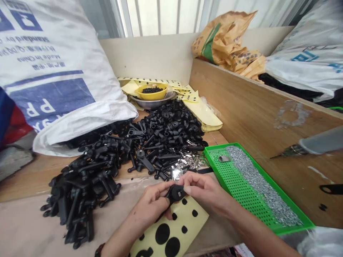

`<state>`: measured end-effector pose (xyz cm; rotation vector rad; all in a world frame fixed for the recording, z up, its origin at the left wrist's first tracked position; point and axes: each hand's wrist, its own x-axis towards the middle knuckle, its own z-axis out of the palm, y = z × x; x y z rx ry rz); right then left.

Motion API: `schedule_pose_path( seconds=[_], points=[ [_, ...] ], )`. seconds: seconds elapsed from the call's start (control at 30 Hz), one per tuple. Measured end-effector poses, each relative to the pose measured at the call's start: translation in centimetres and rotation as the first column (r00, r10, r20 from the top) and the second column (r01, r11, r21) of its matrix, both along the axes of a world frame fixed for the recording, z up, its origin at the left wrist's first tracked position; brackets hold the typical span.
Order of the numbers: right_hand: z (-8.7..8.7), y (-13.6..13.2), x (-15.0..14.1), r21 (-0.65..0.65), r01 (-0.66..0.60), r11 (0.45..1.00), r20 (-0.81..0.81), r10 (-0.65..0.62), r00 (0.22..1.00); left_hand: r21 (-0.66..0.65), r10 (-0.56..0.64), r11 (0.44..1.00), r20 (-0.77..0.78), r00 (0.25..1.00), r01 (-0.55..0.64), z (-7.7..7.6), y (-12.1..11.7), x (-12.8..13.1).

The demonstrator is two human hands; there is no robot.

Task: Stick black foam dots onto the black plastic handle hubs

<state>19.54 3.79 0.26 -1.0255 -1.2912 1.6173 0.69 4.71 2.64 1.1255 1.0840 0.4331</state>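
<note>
Between thumb and fingers, my left hand [152, 203] grips a black plastic crank handle [177, 193], its round end facing up with a small light spot at the centre. My right hand [199, 187] is closed in a pinch at the far right edge of that round end; whether a smaller piece sits between its fingertips is hidden. Beneath both hands lies a yellow sheet of black stickers [184, 219], some round and large, others small. Just beyond the fingers is a scatter of shiny metal clips [184, 162].
Black plastic parts are heaped at the centre [166, 128], with finished-looking crank handles piled left [80, 192]. A green tray [227, 178] of small metal pieces stands right, beside a wooden partition [241, 103]. Behind are a yellow bowl [152, 95] and a white woven sack [64, 71].
</note>
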Motion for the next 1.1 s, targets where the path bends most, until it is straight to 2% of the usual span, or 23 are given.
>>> schedule_pose_path(
  seconds=[0.2, 0.5, 0.9, 1.0, 1.1],
  points=[
    [-0.3, 0.0, 0.3, -0.032, -0.004, 0.999, -0.046, 0.003, 0.999, 0.024, -0.031, 0.999, 0.033, 0.999, 0.03, -0.2, 0.0, 0.0],
    [-0.1, 0.0, 0.0, -0.019, -0.001, 1.0, -0.012, 0.001, 1.0, 0.063, -0.057, 0.997, 0.05, 0.997, 0.054, -0.2, -0.1, -0.1],
    [-0.5, -0.2, 0.2, -0.086, -0.03, 0.996, -0.077, 0.023, 0.997, 0.01, -0.049, 0.999, 0.082, 0.995, 0.048, -0.6, -0.3, -0.2],
    [-0.5, -0.3, 0.3, -0.086, -0.031, 0.996, -0.07, 0.025, 0.997, 0.05, -0.065, 0.997, 0.074, 0.995, 0.062, -1.0, -0.4, -0.2],
    [-0.5, -0.3, 0.2, -0.029, -0.014, 0.999, -0.034, 0.013, 0.999, 0.152, -0.079, 0.986, 0.016, 0.997, 0.075, -1.5, -0.5, -0.4]
  ],
)
